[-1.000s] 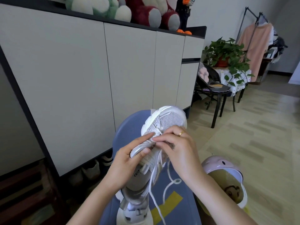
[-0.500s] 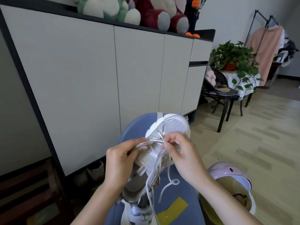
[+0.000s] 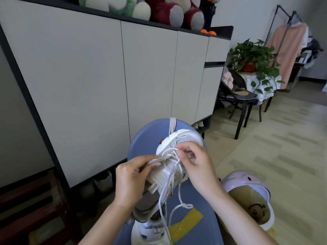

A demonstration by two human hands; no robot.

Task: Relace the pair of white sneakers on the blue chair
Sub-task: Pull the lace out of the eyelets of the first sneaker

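Cabinet (image 3: 88, 76): pale doors, dark frame, fills left and centre; plush toys (image 3: 141, 6) along its top, shoes dimly seen in the gap underneath.
Floor (image 3: 283, 147): light wood-pattern, right side.
Clothes rack (image 3: 286, 41) far right, pink garment hanging.
Plant (image 3: 253, 53) in red pot on small cloth-covered table; black chair (image 3: 237, 96) just beside it, pink cushion on backrest.
Blue chair (image 3: 150, 131) low centre, yellow tape (image 3: 185, 221) stuck on the seat.
Pink helmet (image 3: 247, 197) on floor just right of blue chair, opening up.
Sneaker (image 3: 177, 156), white, held above blue chair seat, toe pointing away, tilted; mesh toe visible past the right fingers.
Second sneaker (image 3: 150, 232) at bottom edge, on blue chair below the first, partly cut off.
Left hand (image 3: 131, 181) curled round the near side of the held sneaker, thumb and forefinger pinching a lace (image 3: 169, 191) at an eyelet.
Right hand (image 3: 198, 167) over the tongue area, fingertips pinched together on the lace near the upper eyelets.
Loose lace ends hanging down toward the seat, one with a small loop near the tape.
Another lace (image 3: 172, 126) draped over the chair back's top edge.
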